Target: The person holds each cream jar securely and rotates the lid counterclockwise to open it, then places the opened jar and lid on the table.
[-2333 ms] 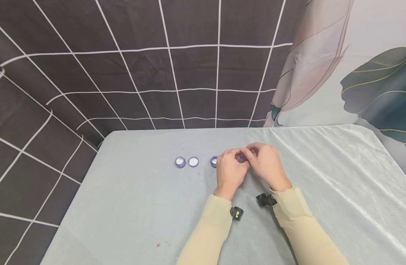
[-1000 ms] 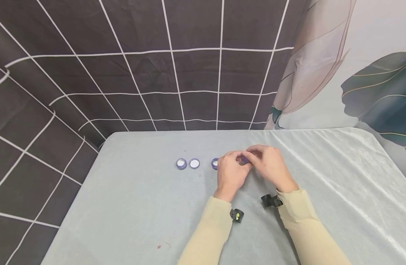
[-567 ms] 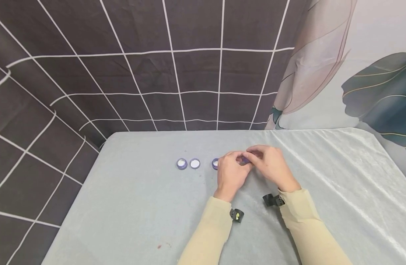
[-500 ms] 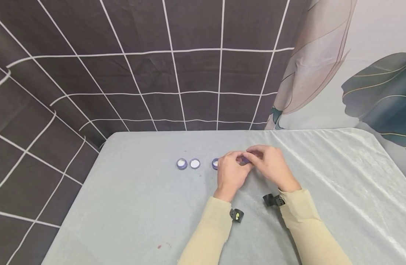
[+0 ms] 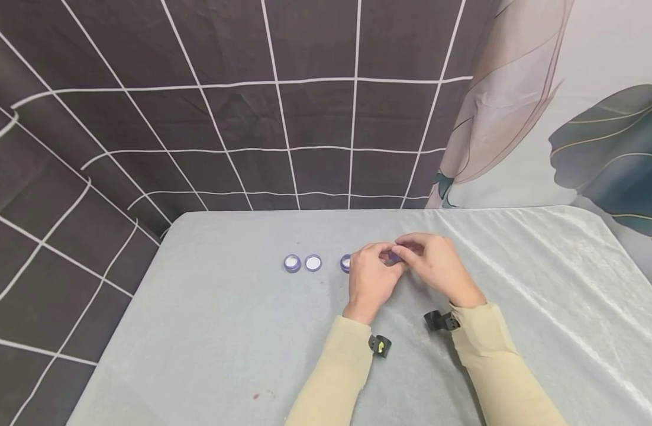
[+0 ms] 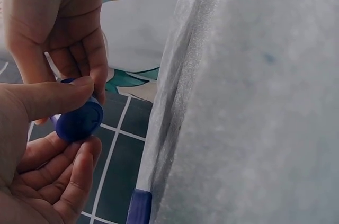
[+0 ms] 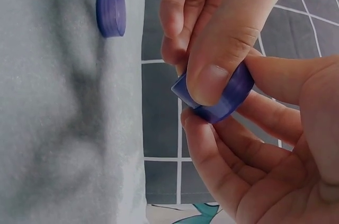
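Both hands meet over the right-middle of the table, around a small round purple jar (image 5: 396, 257). My left hand (image 5: 371, 277) pinches it between thumb and fingers. My right hand (image 5: 436, 267) grips its other side with thumb and fingertips. Up close in the left wrist view, the jar's (image 6: 79, 122) flat dark-blue round face shows below the left thumb. From the right wrist, the jar (image 7: 235, 97) appears tilted, with a lighter blue edge beside the left thumb. Much of it is hidden by fingers. Another purple round container (image 5: 345, 262) with a white middle is partly covered by the left hand.
Farther left on the grey cloth-covered table (image 5: 214, 331) stand a purple round container (image 5: 291, 263) with a whitish middle and a flatter purple-rimmed white disc (image 5: 313, 263). A dark gridded curtain (image 5: 315, 118) hangs behind the table's back edge, with a patterned curtain (image 5: 517, 118) at right.
Over the last two seconds the right wrist and forearm have swung slightly to the right. Both hands stay on the jar, and the containers on the cloth keep their places.
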{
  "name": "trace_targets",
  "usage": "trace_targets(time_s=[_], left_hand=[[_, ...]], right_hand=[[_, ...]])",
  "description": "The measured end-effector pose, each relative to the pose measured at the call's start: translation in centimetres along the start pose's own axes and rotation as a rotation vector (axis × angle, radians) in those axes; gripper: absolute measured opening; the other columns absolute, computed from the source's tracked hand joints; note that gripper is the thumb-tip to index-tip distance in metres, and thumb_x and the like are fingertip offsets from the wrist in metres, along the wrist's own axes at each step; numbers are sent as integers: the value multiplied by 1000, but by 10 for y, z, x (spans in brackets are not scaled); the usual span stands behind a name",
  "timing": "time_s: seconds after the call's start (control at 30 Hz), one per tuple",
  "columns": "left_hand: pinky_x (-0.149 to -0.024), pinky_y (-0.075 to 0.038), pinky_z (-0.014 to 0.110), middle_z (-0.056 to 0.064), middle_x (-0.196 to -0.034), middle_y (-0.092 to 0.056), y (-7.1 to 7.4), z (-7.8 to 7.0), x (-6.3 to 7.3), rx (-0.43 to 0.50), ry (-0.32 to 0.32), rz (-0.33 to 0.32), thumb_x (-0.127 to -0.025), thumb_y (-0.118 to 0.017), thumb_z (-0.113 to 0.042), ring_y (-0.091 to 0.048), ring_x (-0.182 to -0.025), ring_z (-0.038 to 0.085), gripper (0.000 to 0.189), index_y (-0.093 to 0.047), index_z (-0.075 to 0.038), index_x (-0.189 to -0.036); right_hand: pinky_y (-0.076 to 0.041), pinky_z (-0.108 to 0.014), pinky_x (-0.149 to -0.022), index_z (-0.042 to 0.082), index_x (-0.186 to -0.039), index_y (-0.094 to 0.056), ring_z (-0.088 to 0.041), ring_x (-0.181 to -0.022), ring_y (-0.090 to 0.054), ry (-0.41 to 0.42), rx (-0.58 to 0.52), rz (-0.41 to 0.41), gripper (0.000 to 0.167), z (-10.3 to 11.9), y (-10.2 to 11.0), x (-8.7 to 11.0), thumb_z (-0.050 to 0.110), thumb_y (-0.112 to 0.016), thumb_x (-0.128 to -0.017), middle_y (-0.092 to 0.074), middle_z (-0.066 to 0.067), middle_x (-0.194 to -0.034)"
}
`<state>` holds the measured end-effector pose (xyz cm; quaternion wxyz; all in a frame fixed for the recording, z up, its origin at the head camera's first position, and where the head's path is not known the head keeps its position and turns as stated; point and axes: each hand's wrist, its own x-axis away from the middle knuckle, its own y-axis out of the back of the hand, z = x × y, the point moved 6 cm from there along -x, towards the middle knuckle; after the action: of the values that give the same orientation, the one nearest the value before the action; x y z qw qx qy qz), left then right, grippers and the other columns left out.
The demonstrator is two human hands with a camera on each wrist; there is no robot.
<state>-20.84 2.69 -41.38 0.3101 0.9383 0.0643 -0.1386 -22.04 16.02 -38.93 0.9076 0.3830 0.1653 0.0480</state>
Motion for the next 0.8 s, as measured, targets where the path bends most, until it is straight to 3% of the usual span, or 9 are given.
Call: trace_targets(time_s=[0.8], left_hand=[[-72, -52, 20, 0, -89, -75, -1, 1, 0, 30, 24, 12, -75, -87, -31, -68, -78, 7, 35, -79, -10, -102]], right_hand=[[-52, -48, -90, -1, -111, -73, -31, -99, -72, 28, -42, 62, 23, 0, 2, 0, 13, -70, -94, -75, -14, -106]])
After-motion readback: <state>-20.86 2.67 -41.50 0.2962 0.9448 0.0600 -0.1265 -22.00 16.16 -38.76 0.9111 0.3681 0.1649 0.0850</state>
